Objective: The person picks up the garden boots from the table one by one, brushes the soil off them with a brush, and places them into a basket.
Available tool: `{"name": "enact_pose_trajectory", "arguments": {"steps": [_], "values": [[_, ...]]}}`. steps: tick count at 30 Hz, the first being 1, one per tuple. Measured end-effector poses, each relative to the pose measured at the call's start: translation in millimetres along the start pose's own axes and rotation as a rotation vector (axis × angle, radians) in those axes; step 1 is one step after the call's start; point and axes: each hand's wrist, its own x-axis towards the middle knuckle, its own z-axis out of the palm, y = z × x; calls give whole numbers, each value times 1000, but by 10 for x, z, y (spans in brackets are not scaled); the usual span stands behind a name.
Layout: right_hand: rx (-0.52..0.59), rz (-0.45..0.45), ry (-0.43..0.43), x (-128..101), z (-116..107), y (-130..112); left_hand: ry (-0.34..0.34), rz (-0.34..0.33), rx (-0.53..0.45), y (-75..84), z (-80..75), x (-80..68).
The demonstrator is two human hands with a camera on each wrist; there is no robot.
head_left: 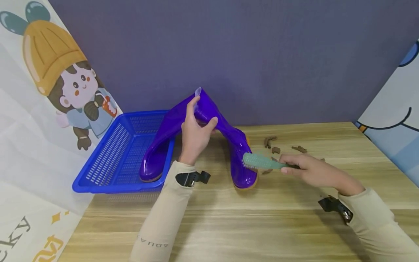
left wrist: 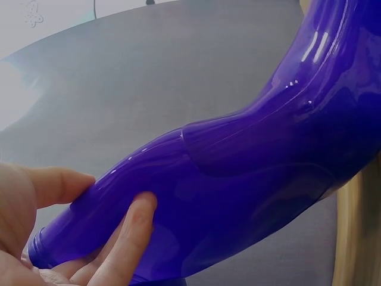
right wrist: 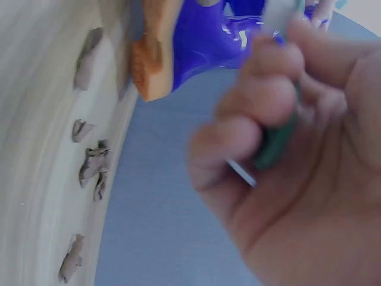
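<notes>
A shiny purple rain boot (head_left: 242,156) with an orange sole (right wrist: 156,70) stands on the wooden table. Around its upper shaft (left wrist: 178,208), my left hand (head_left: 196,134) holds with thumb and fingers. My right hand (head_left: 311,171) grips the handle of a pale green brush (head_left: 262,161); in the right wrist view the fingers (right wrist: 262,98) curl round that handle. The bristles are against the boot's foot at its side. A second purple boot (head_left: 154,163) has its foot in the blue basket, its shaft slanting up to meet the first boot near my left hand.
The blue plastic basket (head_left: 111,151) sits on the table's left side. Several brown crumpled pieces (head_left: 276,150) lie on the wooden table (head_left: 235,225) right of the standing boot. A grey panel (head_left: 235,54) rises behind, with printed cloths (head_left: 36,153) at the sides.
</notes>
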Motion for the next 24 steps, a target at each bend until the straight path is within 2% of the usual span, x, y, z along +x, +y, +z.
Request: {"name": "enact_pose_trajectory", "arguments": {"steps": [3, 5, 11, 20, 24], "values": [[69, -63, -116, -18, -3, 19, 4, -1, 9, 8, 1, 0], [70, -61, -138, -17, 2, 40, 6, -3, 13, 13, 2, -3], [-7, 33, -55, 8, 17, 101, -2, -9, 1, 16, 5, -10], [-21, 127, -15, 20, 24, 107, -5, -11, -16, 23, 4, -2], [-65, 168, 12, 33, 24, 122, 0, -21, -8, 22, 0, -1]]}}
